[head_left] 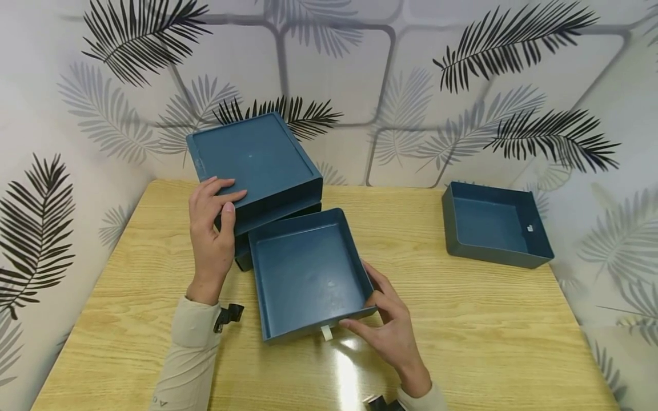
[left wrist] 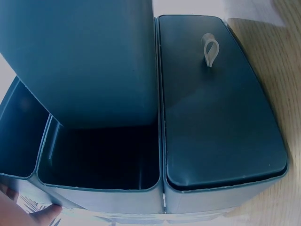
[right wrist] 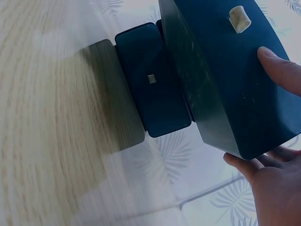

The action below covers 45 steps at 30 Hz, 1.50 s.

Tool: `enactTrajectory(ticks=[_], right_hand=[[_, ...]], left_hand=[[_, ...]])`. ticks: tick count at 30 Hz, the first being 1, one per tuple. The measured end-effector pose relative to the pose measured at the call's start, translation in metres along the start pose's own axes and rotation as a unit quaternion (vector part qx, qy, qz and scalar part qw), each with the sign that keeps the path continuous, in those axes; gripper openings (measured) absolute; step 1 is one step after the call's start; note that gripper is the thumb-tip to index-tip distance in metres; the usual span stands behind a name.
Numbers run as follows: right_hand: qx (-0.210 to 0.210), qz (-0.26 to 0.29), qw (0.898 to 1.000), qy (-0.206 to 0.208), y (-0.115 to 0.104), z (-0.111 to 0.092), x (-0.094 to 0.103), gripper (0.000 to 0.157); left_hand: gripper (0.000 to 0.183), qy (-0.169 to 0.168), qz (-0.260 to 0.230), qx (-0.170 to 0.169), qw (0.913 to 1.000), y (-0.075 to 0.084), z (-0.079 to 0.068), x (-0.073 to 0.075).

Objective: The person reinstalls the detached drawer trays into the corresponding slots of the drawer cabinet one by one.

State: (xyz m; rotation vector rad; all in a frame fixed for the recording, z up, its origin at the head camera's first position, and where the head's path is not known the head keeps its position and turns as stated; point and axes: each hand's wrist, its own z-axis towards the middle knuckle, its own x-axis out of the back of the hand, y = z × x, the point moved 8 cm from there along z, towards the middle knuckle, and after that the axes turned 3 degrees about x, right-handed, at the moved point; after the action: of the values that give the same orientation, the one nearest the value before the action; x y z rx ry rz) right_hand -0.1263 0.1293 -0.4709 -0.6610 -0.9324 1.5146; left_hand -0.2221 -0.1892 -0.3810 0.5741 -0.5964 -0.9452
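A dark blue drawer cabinet [head_left: 252,154] stands at the back left of the table. My left hand [head_left: 211,228] rests over its front left corner, fingers on the top, thumb at the front edge. A blue drawer [head_left: 308,279] sticks far out of the middle slot, its inside bare. With my right hand [head_left: 393,325] I grip its front right corner, thumb on the front face near a pale pull tab [head_left: 327,333]. In the left wrist view, the drawer [left wrist: 94,61] enters the middle slot. The bottom drawer [left wrist: 216,117], with a looped tab, sits closed; the top slot [left wrist: 19,127] is hollow.
Another blue drawer [head_left: 496,222] lies on the right side of the wooden table [head_left: 401,228], open side up, with a small white tab. A patterned wall covering [head_left: 334,74] rises behind the table's back edge and along both sides.
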Motion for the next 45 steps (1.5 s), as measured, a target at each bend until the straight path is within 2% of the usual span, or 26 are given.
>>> enactTrajectory(ticks=[19, 32, 45], right_hand=[[-0.009, -0.011, 1.000, -0.005, 0.002, 0.002, -0.007, 0.037], [-0.010, -0.011, 1.000, -0.017, 0.004, 0.001, -0.014, 0.036], [-0.022, -0.011, 0.999, -0.021, 0.006, 0.001, -0.015, 0.034]], left_hand=[[0.031, -0.002, 0.003, -0.002, 1.0000, 0.001, 0.003, -0.002], [0.029, 0.003, 0.006, 0.010, 0.9999, -0.003, -0.001, 0.001], [0.031, -0.003, 0.008, 0.002, 1.0000, 0.000, -0.001, -0.001]])
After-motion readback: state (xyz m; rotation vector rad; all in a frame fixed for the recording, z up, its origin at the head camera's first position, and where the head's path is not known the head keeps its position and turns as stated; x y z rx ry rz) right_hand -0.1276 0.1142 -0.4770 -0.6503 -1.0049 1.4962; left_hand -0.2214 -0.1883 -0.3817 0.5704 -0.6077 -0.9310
